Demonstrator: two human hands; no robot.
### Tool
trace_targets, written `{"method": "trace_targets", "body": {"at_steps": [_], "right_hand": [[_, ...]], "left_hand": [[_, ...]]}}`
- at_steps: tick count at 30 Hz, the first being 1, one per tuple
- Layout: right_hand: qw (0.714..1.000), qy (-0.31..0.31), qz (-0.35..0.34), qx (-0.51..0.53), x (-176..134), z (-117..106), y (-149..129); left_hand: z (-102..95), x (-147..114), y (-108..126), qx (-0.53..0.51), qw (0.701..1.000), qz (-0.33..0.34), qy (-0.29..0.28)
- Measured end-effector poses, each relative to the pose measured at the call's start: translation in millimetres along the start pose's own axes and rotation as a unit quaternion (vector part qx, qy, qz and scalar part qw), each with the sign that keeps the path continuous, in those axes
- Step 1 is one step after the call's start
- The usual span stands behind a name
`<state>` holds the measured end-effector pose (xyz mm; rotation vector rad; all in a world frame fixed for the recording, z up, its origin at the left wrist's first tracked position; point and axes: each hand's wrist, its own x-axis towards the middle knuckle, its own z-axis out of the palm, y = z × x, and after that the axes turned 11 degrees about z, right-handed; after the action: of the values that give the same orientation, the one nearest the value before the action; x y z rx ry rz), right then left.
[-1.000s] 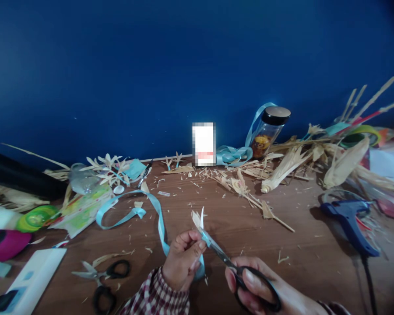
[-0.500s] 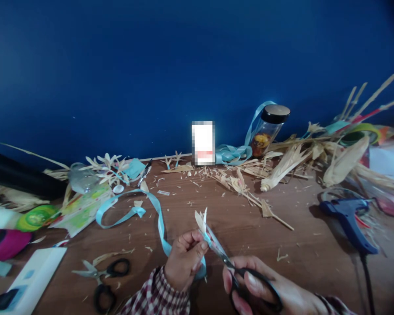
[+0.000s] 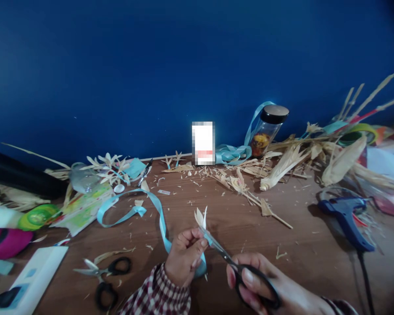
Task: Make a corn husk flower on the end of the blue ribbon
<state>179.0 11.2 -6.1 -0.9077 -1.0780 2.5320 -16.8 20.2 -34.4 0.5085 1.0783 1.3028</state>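
My left hand (image 3: pixel 184 257) pinches the base of a small pale husk flower (image 3: pixel 201 217), its pointed petals upright above my fingertips. Light blue ribbon (image 3: pixel 160 210) runs from this hand across the table in a loop, and a bit of it wraps the flower's base. Black-handled scissors (image 3: pixel 219 249) are in my right hand (image 3: pixel 265 278), with fingers and thumb through the handles. The scissor blades look nearly closed and reach the ribbon at my left fingertips. Whether they cut through it is hidden by the fingers.
A second pair of scissors (image 3: pixel 100 278) lies left of my hands. At right rests a blue glue gun (image 3: pixel 343 214) with its cord. Dried corn husks (image 3: pixel 284 168), a lidded jar (image 3: pixel 265 131) and several finished husk flowers (image 3: pixel 107 168) line the wall side.
The scissor blades have drawn together at the ribbon by the flower's base, and the handles have closed. My left hand keeps its pinch almost in place.
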Motion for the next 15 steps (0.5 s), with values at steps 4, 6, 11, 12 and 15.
{"method": "trace_targets", "body": {"at_steps": [4, 6, 11, 12, 15], "right_hand": [[1.000, -0.019, 0.012, -0.018, -4.7, 2.6, -3.0], [1.000, -0.023, 0.012, -0.009, -4.7, 3.0, -1.9], [1.000, 0.018, -0.018, 0.003, -2.5, 1.9, 5.1], [0.999, 0.028, -0.021, -0.003, -3.1, 2.1, 5.7], [0.999, 0.026, -0.011, -0.019, -6.8, 5.0, 3.2]], "left_hand": [[1.8, -2.6, -0.9, -0.002, 0.999, -0.025, -0.031], [2.8, -3.8, -1.3, -0.004, 0.999, -0.034, -0.041], [2.8, -3.4, -1.5, -0.008, 1.000, -0.011, -0.019], [2.7, -3.1, -1.2, -0.007, 1.000, -0.007, -0.017], [2.8, -2.9, -0.5, 0.005, 1.000, -0.002, -0.025]]}}
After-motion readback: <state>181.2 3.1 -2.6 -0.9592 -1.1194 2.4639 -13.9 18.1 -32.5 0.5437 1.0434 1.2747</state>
